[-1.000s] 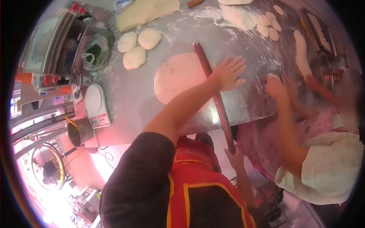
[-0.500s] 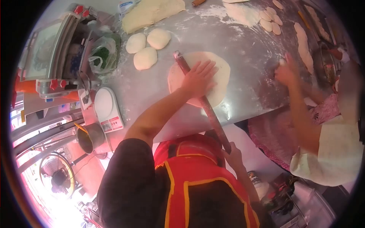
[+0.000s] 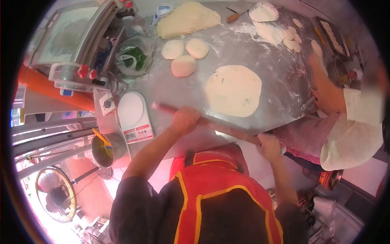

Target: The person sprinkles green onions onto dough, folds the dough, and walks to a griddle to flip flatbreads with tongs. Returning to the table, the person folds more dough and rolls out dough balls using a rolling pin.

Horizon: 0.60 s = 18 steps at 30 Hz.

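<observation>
A long brown rolling pin [image 3: 227, 131] lies slantwise in front of me, gripped in both hands. My left hand [image 3: 186, 120] is closed round it nearer its far-left end, and my right hand [image 3: 269, 146] is wrapped about its right end by the table edge. Just beyond the pin, a flat round dough sheet [image 3: 234, 91] with a few dark green specks rests on the metal table [image 3: 280, 69]. Neither hand touches the sheet. Three dough balls [image 3: 183, 66] sit behind it to the left.
A kitchen scale [image 3: 132, 112] stands at the left edge, above a metal pot [image 3: 107, 150]. Behind are a bag of chopped greens [image 3: 132, 59], a large dough mass [image 3: 189, 19] and flour [image 3: 268, 32]. At right, a co-worker's arm [image 3: 327, 93] reaches over the table.
The rolling pin has come off the dough sheet toward me and turned more crosswise. My left hand has left the sheet and grips the pin. The view has shifted, and the co-worker's arm has moved.
</observation>
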### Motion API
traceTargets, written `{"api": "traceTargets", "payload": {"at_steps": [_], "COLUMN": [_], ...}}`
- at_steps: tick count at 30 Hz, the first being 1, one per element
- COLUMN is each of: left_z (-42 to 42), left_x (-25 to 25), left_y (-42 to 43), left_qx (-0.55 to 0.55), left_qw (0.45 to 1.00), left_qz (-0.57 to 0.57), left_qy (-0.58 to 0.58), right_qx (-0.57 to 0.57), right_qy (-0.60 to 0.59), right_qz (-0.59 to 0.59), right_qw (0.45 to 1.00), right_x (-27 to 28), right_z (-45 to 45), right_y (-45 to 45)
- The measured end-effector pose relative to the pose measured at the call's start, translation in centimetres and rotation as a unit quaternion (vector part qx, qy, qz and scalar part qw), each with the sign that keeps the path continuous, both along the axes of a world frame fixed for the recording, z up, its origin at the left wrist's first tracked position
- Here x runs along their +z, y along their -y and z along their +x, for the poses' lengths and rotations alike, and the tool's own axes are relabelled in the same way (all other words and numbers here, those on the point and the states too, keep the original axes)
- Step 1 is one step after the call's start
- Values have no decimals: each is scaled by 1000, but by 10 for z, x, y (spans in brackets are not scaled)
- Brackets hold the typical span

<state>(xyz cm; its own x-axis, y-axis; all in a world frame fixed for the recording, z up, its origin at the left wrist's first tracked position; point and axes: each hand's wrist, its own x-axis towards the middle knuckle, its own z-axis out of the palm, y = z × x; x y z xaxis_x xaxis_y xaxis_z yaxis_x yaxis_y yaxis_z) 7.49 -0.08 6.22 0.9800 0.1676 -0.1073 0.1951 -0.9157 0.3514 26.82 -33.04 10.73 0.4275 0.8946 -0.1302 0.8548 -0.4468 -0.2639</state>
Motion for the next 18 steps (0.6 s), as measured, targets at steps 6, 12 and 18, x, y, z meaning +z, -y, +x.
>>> {"api": "traceTargets", "payload": {"at_steps": [6,12,18], "left_z": [-94,-159,-179], "left_x": [13,-6,-11], "left_y": [40,59,64], "left_qx": [272,498,552], "left_qw": [950,845,813], "left_qz": [-153,-194,-181], "left_qy": [-18,-30,33], "right_qx": [-76,-395,-517], "right_qy": [209,-101,-320], "right_qz": [175,225,194], "right_qw": [959,885,770], "right_x": [50,-89,-91], "right_z": [52,84,96], "right_y": [-101,-89,-134]}}
